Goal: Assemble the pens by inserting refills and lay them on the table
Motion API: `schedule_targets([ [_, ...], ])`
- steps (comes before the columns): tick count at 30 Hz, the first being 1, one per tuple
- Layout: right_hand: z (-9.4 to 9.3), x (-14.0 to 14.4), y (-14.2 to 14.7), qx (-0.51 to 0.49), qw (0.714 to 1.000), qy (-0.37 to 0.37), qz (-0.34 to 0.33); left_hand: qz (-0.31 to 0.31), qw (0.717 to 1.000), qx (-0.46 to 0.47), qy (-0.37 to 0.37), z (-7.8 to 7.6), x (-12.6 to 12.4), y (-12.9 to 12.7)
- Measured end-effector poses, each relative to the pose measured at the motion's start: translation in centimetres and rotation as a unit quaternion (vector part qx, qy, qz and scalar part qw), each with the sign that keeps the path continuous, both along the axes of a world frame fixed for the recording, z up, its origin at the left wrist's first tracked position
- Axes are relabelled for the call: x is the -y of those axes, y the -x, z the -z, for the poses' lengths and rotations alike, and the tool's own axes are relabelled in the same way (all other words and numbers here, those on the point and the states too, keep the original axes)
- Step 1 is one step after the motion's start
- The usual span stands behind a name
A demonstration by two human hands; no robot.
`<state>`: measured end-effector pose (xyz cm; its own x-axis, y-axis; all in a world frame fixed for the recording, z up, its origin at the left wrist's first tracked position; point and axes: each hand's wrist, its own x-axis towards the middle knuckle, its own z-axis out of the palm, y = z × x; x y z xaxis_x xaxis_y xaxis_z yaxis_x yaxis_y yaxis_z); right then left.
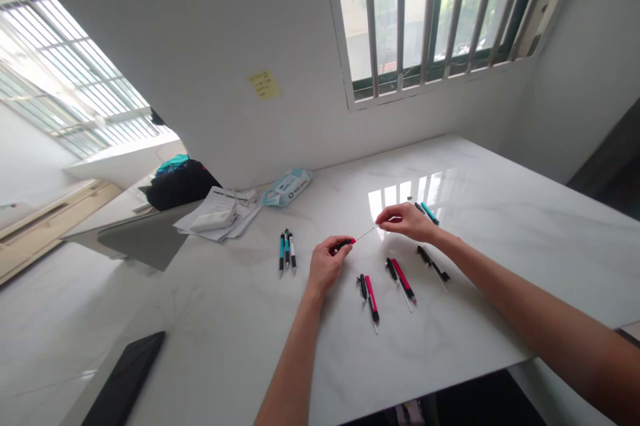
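My left hand [327,263] is closed on a red and black pen barrel [346,243], held just above the white marbled table. From its red end a thin refill [365,235] sticks out toward my right hand [404,221]. The right fingertips are pinched together at the far end of that refill. Below my hands lie two sets of red and black pen parts: a red barrel [371,294] beside a black piece, and another red barrel [403,277] with a pale refill alongside. Black pen parts [434,263] rest under my right forearm.
Several assembled blue, white and black pens [287,251] lie to the left. Teal and black pen parts [429,213] sit beyond my right hand. Farther back are a wipes packet [288,189] and papers [220,203]. A dark tablet-like object [125,379] lies at lower left.
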<state>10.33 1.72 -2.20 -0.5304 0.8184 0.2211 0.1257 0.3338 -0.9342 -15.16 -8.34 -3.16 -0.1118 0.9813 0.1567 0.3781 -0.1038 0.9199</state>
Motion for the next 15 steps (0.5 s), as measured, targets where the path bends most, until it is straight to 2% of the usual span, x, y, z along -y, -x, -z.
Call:
schedule_targets([
  [15, 0.39, 0.31, 0.36, -0.033, 0.999, 0.013, -0.03, 0.002, 1.0, -0.008, 0.012, -0.2, 0.04, -0.07],
])
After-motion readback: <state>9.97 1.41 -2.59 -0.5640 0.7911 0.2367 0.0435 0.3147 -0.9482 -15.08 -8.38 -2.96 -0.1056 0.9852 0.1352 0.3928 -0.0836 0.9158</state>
